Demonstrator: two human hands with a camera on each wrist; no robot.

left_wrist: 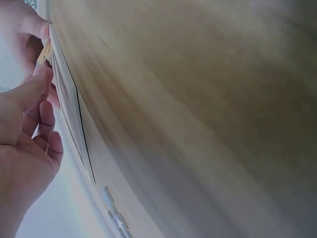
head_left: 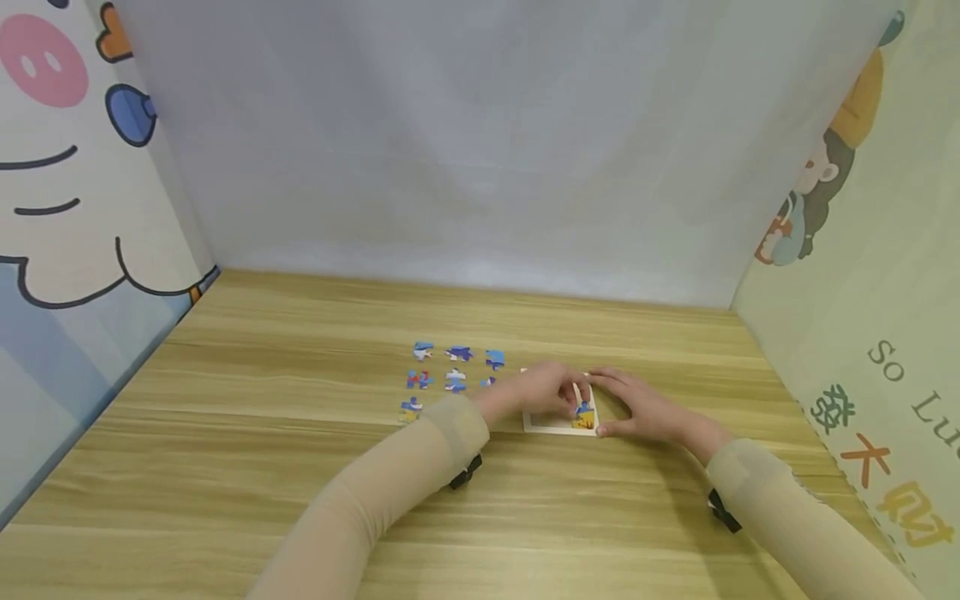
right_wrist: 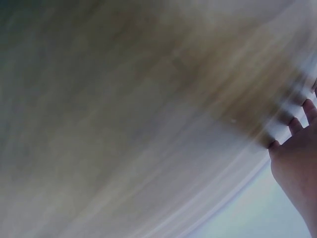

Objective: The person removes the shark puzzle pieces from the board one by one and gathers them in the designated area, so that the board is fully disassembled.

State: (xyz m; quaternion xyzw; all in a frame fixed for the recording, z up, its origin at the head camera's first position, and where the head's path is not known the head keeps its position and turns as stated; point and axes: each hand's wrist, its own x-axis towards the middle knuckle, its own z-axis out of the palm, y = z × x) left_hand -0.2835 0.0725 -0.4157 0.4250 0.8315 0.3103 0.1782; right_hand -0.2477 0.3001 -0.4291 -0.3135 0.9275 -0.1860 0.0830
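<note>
My left hand [head_left: 546, 388] reaches over a white puzzle tray [head_left: 551, 430]. Its thumb and fingertip pinch a blue and yellow puzzle piece [head_left: 584, 417] at the tray's lower right corner. In the left wrist view that puzzle piece [left_wrist: 46, 51] stands tilted up between the fingertips, its yellow face showing. My right hand [head_left: 645, 408] lies at the tray's right side, thumb by the lower corner and fingers by the upper one, spread and holding nothing. The right wrist view catches only part of this hand [right_wrist: 299, 148], its fingertips down on the tabletop. My left hand covers much of the tray's inside.
Left of the tray several loose puzzle pieces lie in rows, among them a dark blue piece [head_left: 459, 353], a red and blue piece [head_left: 419, 380] and a yellow and blue piece [head_left: 410, 409]. The wooden table [head_left: 300, 358] meets a pale curtain [head_left: 465, 167] at the back.
</note>
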